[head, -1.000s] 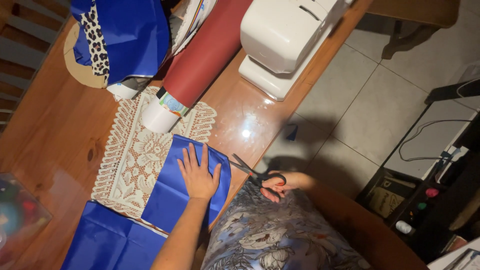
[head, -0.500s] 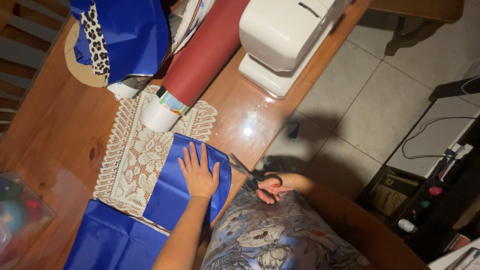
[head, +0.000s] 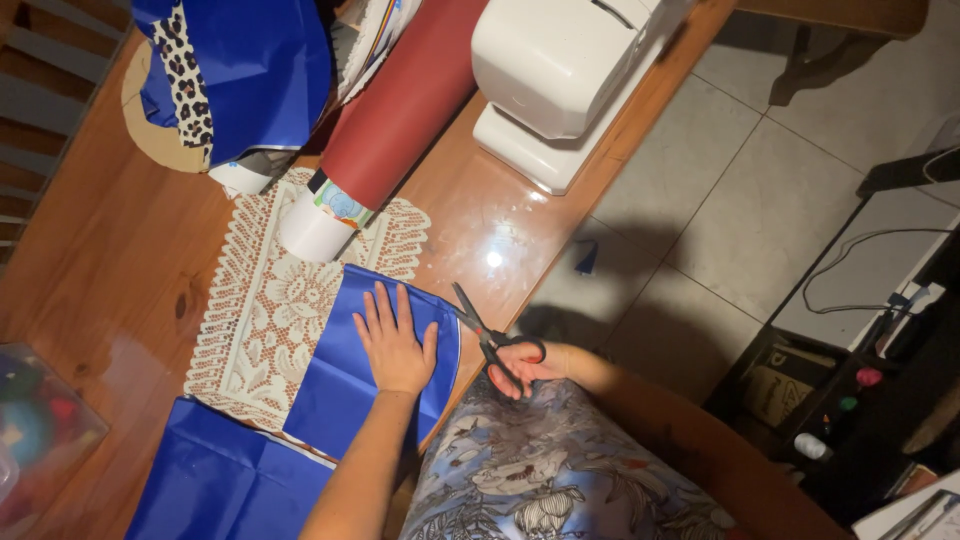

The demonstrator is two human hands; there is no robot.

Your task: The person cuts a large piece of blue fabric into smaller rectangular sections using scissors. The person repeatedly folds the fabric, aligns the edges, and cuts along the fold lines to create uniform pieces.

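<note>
A person's right hand (head: 522, 368) grips black scissors (head: 487, 335), blades parted at the curved right edge of a blue sheet (head: 370, 365). The left hand (head: 393, 343), fingers spread, presses the sheet flat on a lace mat (head: 265, 310) on the wooden bench (head: 110, 270); beyond, a red roll (head: 405, 105).
</note>
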